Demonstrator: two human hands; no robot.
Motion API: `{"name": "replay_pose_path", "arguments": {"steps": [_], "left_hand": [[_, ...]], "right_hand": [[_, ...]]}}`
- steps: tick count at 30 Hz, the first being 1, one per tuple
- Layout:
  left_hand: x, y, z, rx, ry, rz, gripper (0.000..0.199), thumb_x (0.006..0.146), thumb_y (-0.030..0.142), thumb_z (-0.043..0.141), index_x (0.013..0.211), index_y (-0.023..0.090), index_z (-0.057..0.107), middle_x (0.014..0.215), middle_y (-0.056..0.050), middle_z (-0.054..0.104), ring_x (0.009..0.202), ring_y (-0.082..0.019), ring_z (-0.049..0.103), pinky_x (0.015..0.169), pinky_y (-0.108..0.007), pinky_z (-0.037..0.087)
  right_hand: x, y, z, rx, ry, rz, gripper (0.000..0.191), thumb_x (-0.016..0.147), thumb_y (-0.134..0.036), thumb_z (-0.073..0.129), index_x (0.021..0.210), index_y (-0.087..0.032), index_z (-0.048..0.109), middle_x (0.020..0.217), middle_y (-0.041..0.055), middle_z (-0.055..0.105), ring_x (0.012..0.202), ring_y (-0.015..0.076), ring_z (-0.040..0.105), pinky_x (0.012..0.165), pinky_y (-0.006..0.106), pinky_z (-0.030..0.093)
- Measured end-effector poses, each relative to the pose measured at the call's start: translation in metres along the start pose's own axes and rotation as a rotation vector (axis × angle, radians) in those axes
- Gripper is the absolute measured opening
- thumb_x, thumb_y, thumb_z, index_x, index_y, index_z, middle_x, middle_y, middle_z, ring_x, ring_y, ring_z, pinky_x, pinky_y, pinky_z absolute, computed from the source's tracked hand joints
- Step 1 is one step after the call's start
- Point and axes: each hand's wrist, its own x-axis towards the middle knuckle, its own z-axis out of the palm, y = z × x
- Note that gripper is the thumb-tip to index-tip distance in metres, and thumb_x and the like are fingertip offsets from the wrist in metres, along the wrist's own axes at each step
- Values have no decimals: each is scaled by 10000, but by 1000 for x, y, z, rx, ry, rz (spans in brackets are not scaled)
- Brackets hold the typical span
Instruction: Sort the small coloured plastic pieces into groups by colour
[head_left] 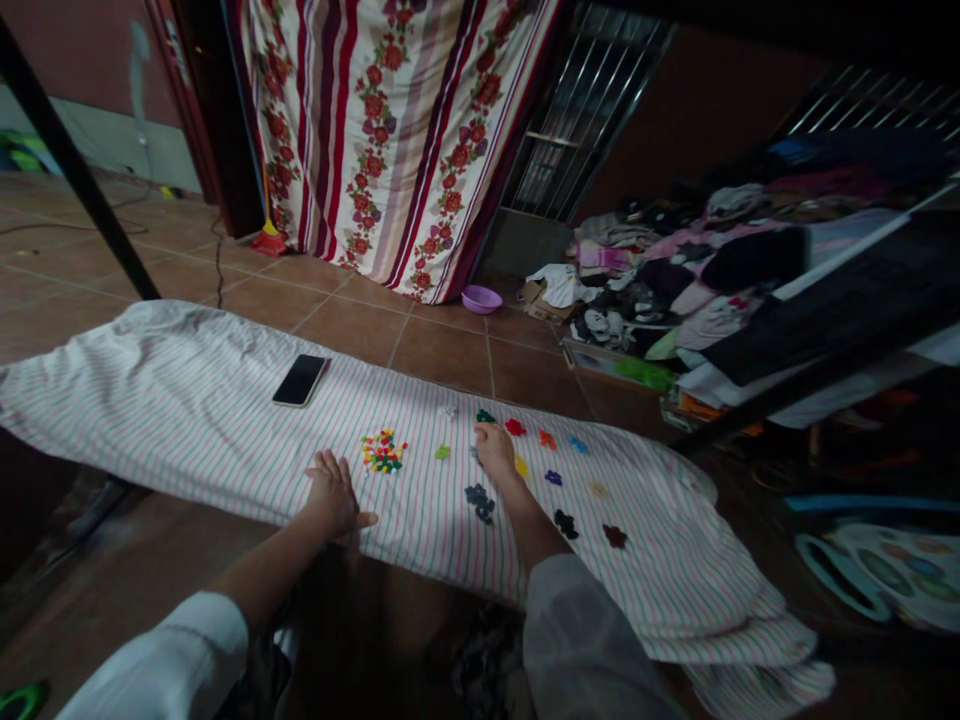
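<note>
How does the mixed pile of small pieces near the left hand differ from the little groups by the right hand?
The mixed pile holds many colours jumbled together; the sorted groups are each one colour. The pile is one heap beside the left hand; the groups lie spread apart around the right hand. Both rest on the striped cloth.

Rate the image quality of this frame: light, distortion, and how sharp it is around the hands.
Head view: dim indoor light, the right side and bottom corners nearly black; wide-lens bending curves the striped cloth and floor tiles; the left hand and right hand look soft, and the small coloured pieces blur into specks; no glare, even on the phone.
</note>
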Motion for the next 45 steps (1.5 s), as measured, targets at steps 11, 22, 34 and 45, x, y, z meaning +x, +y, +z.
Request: {"name": "replay_pose_path", "arguments": {"steps": [11, 22, 34, 45], "left_hand": [[-2, -1, 0, -87, 24, -2, 1073, 746, 726, 436, 1388, -107, 223, 1416, -430, 182, 1324, -561, 199, 967, -589, 294], [0, 0, 3, -52, 20, -18, 1078, 735, 762, 398, 1407, -65, 234, 1437, -392, 189, 1340, -538, 192, 974, -577, 281], [6, 0, 16, -103, 81, -12, 1098, 711, 782, 402, 1405, -54, 249, 1437, -384, 217, 1331, -556, 190, 965, -596, 269], [5, 0, 12, -124, 72, -6, 1091, 716, 753, 435, 1394, -82, 253, 1430, -404, 199, 1331, -557, 187, 972, -602, 271]], "right_hand": [[-19, -84, 21, 243, -157, -220, 282, 814, -90, 469, 916, -194, 711, 963, 42, 681, 944, 144, 599, 895, 251, 423], [-40, -134, 32, 111, -328, -355, 260, 853, -142, 493, 974, -209, 714, 1015, 53, 684, 970, 171, 554, 924, 267, 358], [-41, -144, 30, 49, -335, -315, 237, 824, -104, 508, 914, -225, 690, 985, 25, 680, 974, 167, 522, 871, 249, 354], [-39, -143, 34, 6, -338, -344, 260, 870, -155, 492, 966, -259, 710, 956, 28, 686, 949, 170, 540, 833, 251, 365]]}}
